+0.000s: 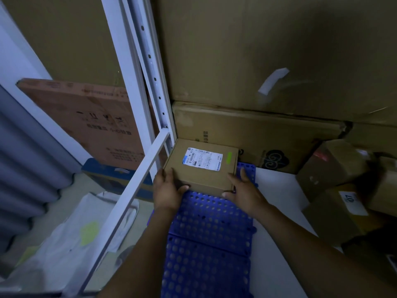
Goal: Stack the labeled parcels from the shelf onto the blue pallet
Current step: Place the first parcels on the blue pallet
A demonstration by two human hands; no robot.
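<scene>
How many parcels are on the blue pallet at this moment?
1. The labeled parcel lies at the far end of the blue pallet; the left hand and the right hand hold its near corners. No other shows; none seems hidden.

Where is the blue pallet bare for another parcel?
Bare: the pallet from the parcel, gripped by left hand and right hand, back toward the camera; also the floor strip between pallet and side boxes. Crowded: the far end, hemmed by cartons and shelf frame.

A storeroom: stacked cardboard cartons [268,61], a white metal shelf frame [150,67] and a blue pallet [210,244].
</scene>
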